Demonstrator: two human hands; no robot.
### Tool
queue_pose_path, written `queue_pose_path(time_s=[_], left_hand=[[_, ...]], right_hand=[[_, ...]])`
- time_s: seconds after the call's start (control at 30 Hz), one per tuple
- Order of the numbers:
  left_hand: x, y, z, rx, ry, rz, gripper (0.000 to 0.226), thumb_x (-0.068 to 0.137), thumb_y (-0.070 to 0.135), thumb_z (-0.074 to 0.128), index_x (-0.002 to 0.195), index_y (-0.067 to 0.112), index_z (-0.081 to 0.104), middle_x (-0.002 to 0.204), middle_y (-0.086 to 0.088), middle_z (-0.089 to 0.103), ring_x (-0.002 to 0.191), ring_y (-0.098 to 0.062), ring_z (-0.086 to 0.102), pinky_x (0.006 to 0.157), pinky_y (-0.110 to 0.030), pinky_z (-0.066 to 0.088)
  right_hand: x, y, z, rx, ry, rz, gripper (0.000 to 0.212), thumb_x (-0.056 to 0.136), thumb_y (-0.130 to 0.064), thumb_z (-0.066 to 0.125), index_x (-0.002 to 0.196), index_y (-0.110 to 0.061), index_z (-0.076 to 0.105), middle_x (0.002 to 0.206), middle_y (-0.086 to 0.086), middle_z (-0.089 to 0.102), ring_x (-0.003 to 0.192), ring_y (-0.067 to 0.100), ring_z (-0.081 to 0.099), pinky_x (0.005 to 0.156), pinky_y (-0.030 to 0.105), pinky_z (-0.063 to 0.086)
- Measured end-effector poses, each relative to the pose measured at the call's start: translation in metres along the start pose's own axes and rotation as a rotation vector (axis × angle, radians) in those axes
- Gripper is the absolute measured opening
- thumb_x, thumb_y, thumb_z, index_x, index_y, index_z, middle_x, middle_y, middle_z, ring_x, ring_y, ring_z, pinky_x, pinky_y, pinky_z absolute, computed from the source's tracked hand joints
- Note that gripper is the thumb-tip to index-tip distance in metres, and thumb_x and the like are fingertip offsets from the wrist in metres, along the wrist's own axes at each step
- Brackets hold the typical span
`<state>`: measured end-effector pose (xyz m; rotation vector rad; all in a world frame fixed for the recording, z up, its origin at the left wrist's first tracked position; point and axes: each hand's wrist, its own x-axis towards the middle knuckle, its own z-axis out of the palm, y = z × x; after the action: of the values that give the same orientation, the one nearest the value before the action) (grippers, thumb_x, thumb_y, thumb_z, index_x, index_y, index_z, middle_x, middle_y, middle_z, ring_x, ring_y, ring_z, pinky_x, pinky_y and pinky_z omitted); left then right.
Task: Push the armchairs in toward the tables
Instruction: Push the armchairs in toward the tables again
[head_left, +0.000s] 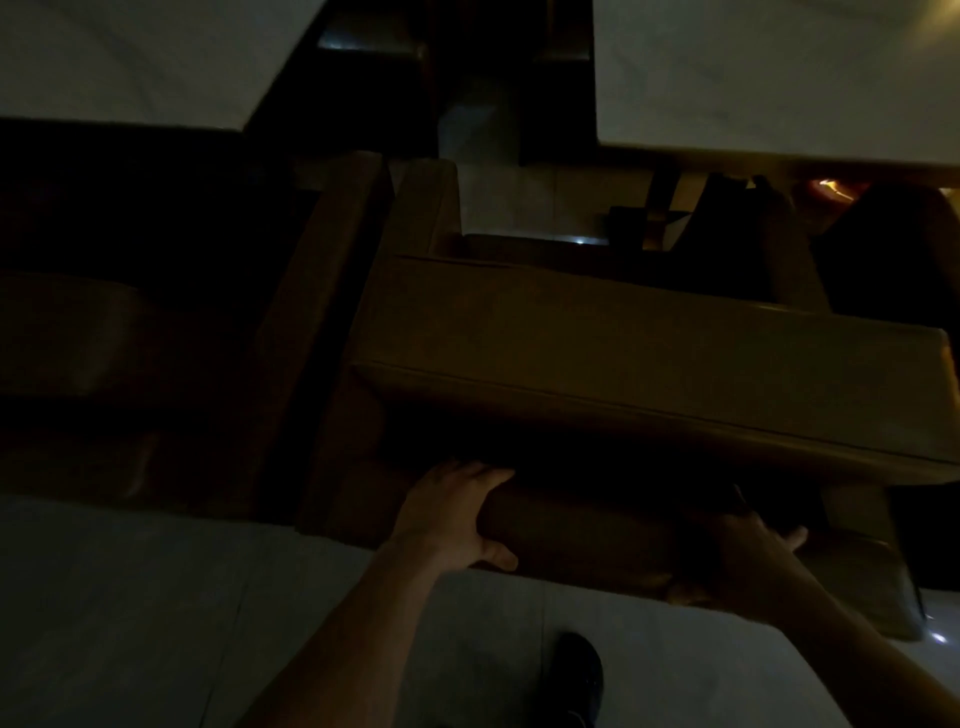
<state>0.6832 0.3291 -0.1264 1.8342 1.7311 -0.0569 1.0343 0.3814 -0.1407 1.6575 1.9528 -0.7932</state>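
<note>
The room is very dim. A brown armchair (639, 353) stands in front of me, its wide padded back top facing up. My left hand (452, 514) grips the lower rear edge of the armchair's back, fingers wrapped over it. My right hand (748, 551) holds the same edge further right, fingers curled under. Beyond the armchair a pale table (769, 78) fills the upper right, and its near edge overhangs the chair's seat area. A second pale table (135, 57) is at the upper left.
Another dark armchair (171, 322) stands close on the left, almost touching the first. A light tiled floor (130, 613) lies below me, with my dark shoe (579, 675) on it. More dark furniture shows between the two tables at the top.
</note>
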Motion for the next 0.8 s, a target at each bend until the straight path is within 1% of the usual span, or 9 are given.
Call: queue_pose_path(time_s=[0.1,0.17,0.27,0.3,0.37,0.47,0.6,0.7,0.8], left_hand=[[0.009,0.000,-0.007,-0.002,0.002,-0.007,0.110,0.054,0.068,0.081,0.147,0.043,0.029,0.152,0.010,0.037,0.139,-0.020,0.030,0.111,-0.038,0.025],[0.012,0.000,-0.010,0.000,0.001,-0.003,0.110,0.054,0.069,0.081,0.147,0.043,0.030,0.151,0.010,0.038,0.137,-0.020,0.031,0.110,-0.037,0.025],[0.013,0.000,-0.008,0.005,0.008,-0.002,0.110,0.053,0.071,0.080,0.147,0.043,0.029,0.151,0.011,0.037,0.137,-0.020,0.031,0.110,-0.036,0.025],[0.012,0.000,-0.008,0.013,0.015,0.000,0.110,0.054,0.072,0.078,0.147,0.044,0.028,0.151,0.012,0.037,0.137,-0.019,0.031,0.109,-0.036,0.025],[0.010,-0.001,-0.007,0.022,0.025,0.003,0.110,0.055,0.074,0.077,0.147,0.044,0.026,0.152,0.012,0.036,0.137,-0.019,0.030,0.110,-0.037,0.024],[0.008,0.001,-0.008,0.037,0.034,0.009,0.109,0.055,0.075,0.076,0.147,0.044,0.026,0.151,0.012,0.037,0.137,-0.019,0.031,0.111,-0.036,0.023],[0.008,0.003,-0.009,0.049,0.040,0.007,0.109,0.057,0.074,0.077,0.148,0.042,0.027,0.151,0.010,0.038,0.135,-0.019,0.032,0.111,-0.037,0.024],[0.008,0.004,-0.009,0.061,0.032,-0.003,0.110,0.057,0.074,0.075,0.150,0.041,0.025,0.153,0.010,0.035,0.138,-0.019,0.030,0.113,-0.038,0.022],[0.008,0.006,-0.008,0.050,0.044,-0.003,0.110,0.057,0.075,0.075,0.149,0.041,0.025,0.153,0.010,0.035,0.138,-0.018,0.029,0.113,-0.037,0.021]], right_hand=[[0.010,-0.003,-0.008,-0.002,0.003,0.039,0.121,0.048,-0.071,0.082,0.141,-0.061,0.005,0.161,-0.008,0.011,0.150,0.035,0.004,0.100,0.085,0.001],[0.015,-0.004,-0.012,-0.005,-0.004,0.043,0.121,0.048,-0.070,0.082,0.138,-0.061,0.002,0.161,-0.006,0.015,0.150,0.035,0.007,0.100,0.086,0.002],[0.014,0.000,-0.012,0.009,0.030,0.007,0.125,0.049,-0.072,0.082,0.137,-0.064,-0.006,0.153,-0.021,-0.002,0.150,0.035,0.001,0.098,0.086,-0.001],[0.013,0.000,-0.012,0.013,0.034,-0.012,0.125,0.049,-0.072,0.082,0.138,-0.064,-0.006,0.151,-0.025,-0.005,0.150,0.034,-0.002,0.098,0.086,-0.001],[0.010,-0.001,-0.013,0.009,0.032,-0.025,0.124,0.050,-0.071,0.082,0.143,-0.064,0.000,0.155,-0.021,-0.008,0.150,0.033,-0.008,0.099,0.085,-0.002],[0.007,-0.006,-0.016,-0.018,0.029,-0.018,0.125,0.053,-0.071,0.082,0.148,-0.060,0.002,0.162,-0.008,-0.005,0.151,0.035,-0.007,0.100,0.085,0.000],[0.003,-0.010,-0.022,0.005,0.020,-0.003,0.117,0.060,-0.062,0.084,0.150,-0.056,0.010,0.164,-0.003,0.001,0.151,0.036,-0.004,0.103,0.086,-0.001],[0.004,-0.009,-0.024,0.005,0.003,-0.005,0.121,0.056,-0.059,0.087,0.151,-0.055,0.011,0.165,-0.002,0.000,0.151,0.036,-0.005,0.101,0.085,-0.004],[0.006,-0.007,-0.025,-0.007,0.002,-0.011,0.124,0.056,-0.060,0.087,0.150,-0.057,0.007,0.164,-0.004,-0.003,0.151,0.037,-0.005,0.101,0.086,-0.003]])
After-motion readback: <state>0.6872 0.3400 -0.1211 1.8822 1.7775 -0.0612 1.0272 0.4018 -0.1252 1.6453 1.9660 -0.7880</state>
